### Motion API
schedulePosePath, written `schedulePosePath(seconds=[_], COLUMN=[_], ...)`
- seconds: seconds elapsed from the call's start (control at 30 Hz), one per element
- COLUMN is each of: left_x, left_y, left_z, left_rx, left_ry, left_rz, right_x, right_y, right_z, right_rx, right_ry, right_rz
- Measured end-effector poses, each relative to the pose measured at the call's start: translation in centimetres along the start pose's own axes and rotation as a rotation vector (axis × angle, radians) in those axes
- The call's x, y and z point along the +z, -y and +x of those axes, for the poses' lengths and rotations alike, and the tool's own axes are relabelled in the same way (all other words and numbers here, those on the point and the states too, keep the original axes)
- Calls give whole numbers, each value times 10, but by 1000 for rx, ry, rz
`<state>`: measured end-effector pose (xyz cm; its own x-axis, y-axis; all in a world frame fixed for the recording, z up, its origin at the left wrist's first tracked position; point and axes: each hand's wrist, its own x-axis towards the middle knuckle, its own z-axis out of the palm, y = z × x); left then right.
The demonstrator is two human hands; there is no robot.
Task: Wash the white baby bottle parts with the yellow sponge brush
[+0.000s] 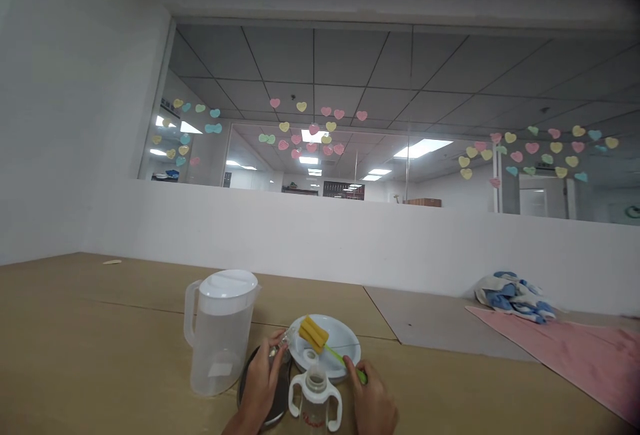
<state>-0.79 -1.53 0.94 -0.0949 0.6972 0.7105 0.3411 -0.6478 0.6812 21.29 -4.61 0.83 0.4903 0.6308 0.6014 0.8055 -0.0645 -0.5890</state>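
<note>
Yellow sponge head of a bottle brush (313,334) is above the left part of a white plate (346,332), and it is not possible to tell if the sponge touches the plate. Its green handle (343,358) goes down to the right and ends in the right hand (371,403), whose fingers (359,370) are closed narrowly around the handle end. The left hand (259,382) is just beside the sponge, and its fingers (276,339) pinch a small clear piece (286,339), but this piece is too blurred for me to tell its kind.

On the plate lies a small white ring (311,357). Between the two hands, in front of the plate, a clear baby bottle with two white handles (316,400) stands upright. Under the left hand there is a dark round disc (283,390), lying flat beside the plate. To the left of them stands a clear plastic pitcher with a white lid (220,335).

All these things are on a tan table (100,308). Farther right are a grey board (440,320) and a pink towel (565,355), with a crumpled blue and white cloth (513,296) at the towel's far end. Behind the table is a low white wall (350,242), and above it a window with pastel paper hearts (313,129).
</note>
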Motion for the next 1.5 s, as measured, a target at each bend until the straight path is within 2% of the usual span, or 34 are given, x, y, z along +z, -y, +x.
schedulePosePath(seconds=[0.1,0.27,0.5,0.67,0.77,0.93,1.1,1.2,1.5], left_x=[0,1,-3,-2,0,0,-1,-2,-5], left_y=[1,2,-4,-2,5,14,10,8,-1], left_z=[1,1,1,2,3,5,5,6,7], left_rx=[38,95,248,419,466,437,388,378,327], left_ry=[-44,-13,47,-16,-92,-152,-144,-145,-129], left_rz=[19,78,191,297,381,497,611,676,680], right_x=[-2,-1,-3,-5,-6,-8,-8,-7,-14], right_y=[1,4,9,9,9,8,7,8,17], right_z=[-1,-6,-6,-6,-7,-6,-6,-7,-9], right_rx=[-16,-168,-112,-165,-202,-217,-206,-201,-123], right_ry=[-25,-33,-21,-71,-100,-69,-33,-58,-104], right_rz=[2,36,45,60,53,58,86,97,129])
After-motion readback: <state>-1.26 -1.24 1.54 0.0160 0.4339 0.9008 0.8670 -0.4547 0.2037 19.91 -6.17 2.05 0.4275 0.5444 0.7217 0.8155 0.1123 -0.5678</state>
